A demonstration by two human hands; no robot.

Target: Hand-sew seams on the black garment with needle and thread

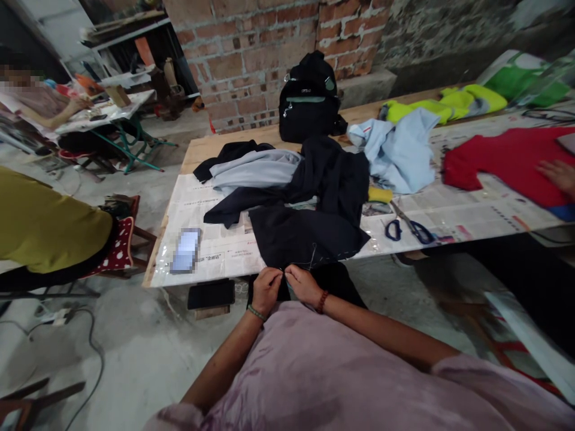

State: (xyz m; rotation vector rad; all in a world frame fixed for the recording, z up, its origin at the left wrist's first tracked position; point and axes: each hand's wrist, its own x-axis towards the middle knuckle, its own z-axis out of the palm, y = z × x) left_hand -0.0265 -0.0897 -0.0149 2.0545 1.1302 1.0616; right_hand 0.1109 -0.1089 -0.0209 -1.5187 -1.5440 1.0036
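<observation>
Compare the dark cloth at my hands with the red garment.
The dark cloth is near-black; the red garment is bright red. Your left hand and right hand meet at the dark cloth's edge; another person's hand rests on the red garment. Both lie on the newspaper-covered table.

One white-threaded black cloth [300, 234], one backpack [309, 108], one pair of scissors [409, 222], two bracelets [322, 301]

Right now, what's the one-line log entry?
left hand: pinched at dark cloth; right hand: pinched alongside; held item: unclear; scissors: on newspaper
</observation>
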